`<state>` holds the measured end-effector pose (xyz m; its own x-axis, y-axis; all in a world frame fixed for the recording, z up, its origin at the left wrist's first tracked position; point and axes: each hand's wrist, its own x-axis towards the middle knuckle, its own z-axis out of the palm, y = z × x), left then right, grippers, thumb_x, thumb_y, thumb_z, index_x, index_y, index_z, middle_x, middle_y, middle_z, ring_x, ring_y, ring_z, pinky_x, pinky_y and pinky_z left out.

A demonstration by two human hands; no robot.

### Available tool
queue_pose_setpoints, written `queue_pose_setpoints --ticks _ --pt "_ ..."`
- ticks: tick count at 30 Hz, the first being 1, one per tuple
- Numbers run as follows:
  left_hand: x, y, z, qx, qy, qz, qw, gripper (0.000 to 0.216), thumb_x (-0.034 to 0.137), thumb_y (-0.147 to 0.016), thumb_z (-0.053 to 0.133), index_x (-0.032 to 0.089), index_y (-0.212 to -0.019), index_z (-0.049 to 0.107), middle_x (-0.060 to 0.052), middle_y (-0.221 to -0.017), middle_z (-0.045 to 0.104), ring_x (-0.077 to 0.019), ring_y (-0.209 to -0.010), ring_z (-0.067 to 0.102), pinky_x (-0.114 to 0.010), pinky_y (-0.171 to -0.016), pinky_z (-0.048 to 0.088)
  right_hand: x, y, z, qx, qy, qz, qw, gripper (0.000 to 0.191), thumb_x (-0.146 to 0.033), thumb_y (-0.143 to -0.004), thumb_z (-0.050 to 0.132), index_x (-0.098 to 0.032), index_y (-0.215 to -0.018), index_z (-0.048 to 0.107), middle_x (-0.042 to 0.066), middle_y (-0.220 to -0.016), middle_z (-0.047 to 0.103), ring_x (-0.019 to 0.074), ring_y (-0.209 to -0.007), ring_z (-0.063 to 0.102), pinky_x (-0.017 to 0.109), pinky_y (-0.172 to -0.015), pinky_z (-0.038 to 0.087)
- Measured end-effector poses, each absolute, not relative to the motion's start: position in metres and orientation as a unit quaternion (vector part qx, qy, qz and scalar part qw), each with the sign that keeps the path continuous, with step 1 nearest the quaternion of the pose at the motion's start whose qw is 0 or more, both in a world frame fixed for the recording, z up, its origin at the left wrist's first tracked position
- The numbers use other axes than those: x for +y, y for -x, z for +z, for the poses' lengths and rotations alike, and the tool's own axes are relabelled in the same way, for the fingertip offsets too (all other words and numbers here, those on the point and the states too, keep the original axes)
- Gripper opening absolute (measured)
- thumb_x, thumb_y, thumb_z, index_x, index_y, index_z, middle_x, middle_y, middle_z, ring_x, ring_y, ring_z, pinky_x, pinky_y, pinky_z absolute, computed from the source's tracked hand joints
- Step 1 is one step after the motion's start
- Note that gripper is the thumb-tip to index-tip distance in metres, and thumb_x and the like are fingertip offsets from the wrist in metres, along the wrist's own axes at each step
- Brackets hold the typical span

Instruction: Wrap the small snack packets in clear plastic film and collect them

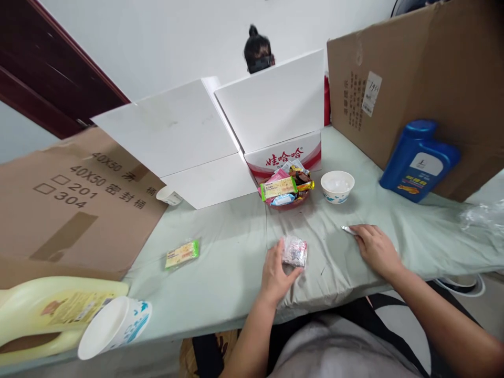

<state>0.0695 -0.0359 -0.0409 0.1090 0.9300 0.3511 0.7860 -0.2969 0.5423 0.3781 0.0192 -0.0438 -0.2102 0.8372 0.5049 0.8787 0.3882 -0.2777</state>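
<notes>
My left hand (275, 275) rests on the pale green tablecloth (228, 262) with its fingers closed round a small crinkly white and pink snack packet (295, 251). My right hand (374, 248) lies on the cloth to the right, fingers pinched on a small silvery wrapper piece (348, 229) at its fingertips. Beyond both hands stands a red bowl (289, 202) heaped with wrapped snacks, and a white paper bowl (337, 186) beside it.
A green-yellow snack packet (182, 254) lies left. A white carton (275, 121) with open flaps stands behind, a person's head above it. Brown cardboard sheets (425, 73) stand at both sides. A blue jug (418, 159), a yellow jug (55, 310) and a tipped paper cup (114, 326) sit near edges.
</notes>
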Motion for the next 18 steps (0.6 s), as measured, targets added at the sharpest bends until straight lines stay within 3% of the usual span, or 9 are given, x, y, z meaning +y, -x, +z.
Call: queue_pose_setpoints --ticks 2,5,9,12,18 --pt "-0.034 -0.064 -0.043 0.581 -0.7 0.378 0.174 0.101 0.031 -0.071 0.078 0.026 -0.149 0.014 -0.012 -0.124 0.054 -0.0228 -0.099 0.059 -0.038 -0.082 0.052 0.016 -0.359 -0.031 -0.791 0.503 0.005 0.348 0.026 -0.017 -0.093 0.042 -0.016 -0.108 0.064 0.011 -0.1 0.068 0.0238 -0.095 0.059 0.038 -0.085 0.049" --pt "-0.033 -0.059 -0.042 0.565 -0.681 0.405 0.23 0.096 0.031 -0.071 0.078 0.025 -0.147 0.021 -0.012 -0.126 0.053 -0.0191 -0.092 0.06 -0.032 -0.076 0.052 0.007 -0.312 -0.007 -0.84 0.398 0.059 0.363 0.031 -0.011 -0.093 0.04 -0.017 -0.115 0.061 0.01 -0.109 0.066 0.0213 -0.099 0.056 0.035 -0.087 0.048" --pt "-0.034 -0.06 -0.042 0.555 -0.68 0.418 0.233 0.086 0.03 -0.074 0.075 0.025 -0.146 0.027 -0.012 -0.129 0.052 -0.0234 -0.111 0.056 -0.034 -0.086 0.05 -0.001 -0.254 0.011 -0.912 0.318 0.073 0.248 0.027 -0.012 -0.092 0.048 -0.016 -0.114 0.063 0.011 -0.108 0.066 0.0231 -0.096 0.055 0.037 -0.082 0.046" --pt "-0.034 -0.059 -0.044 0.569 -0.671 0.418 0.228 0.071 0.027 -0.08 0.068 0.023 -0.142 0.034 -0.011 -0.126 0.056 -0.0215 -0.105 0.059 -0.033 -0.083 0.051 0.002 -0.249 0.008 -0.924 0.331 0.08 0.173 0.023 -0.014 -0.092 0.05 -0.016 -0.109 0.065 0.01 -0.105 0.066 0.0232 -0.095 0.055 0.036 -0.081 0.045" --pt "-0.029 -0.056 -0.045 0.553 -0.672 0.448 0.205 0.032 0.026 -0.084 0.061 0.019 -0.115 0.056 -0.01 -0.114 0.06 -0.0213 -0.105 0.059 -0.034 -0.088 0.049 0.023 -0.335 -0.014 -0.859 0.481 0.048 0.168 0.037 -0.004 -0.087 0.042 -0.016 -0.113 0.066 0.011 -0.108 0.067 0.0233 -0.096 0.055 0.035 -0.086 0.043"
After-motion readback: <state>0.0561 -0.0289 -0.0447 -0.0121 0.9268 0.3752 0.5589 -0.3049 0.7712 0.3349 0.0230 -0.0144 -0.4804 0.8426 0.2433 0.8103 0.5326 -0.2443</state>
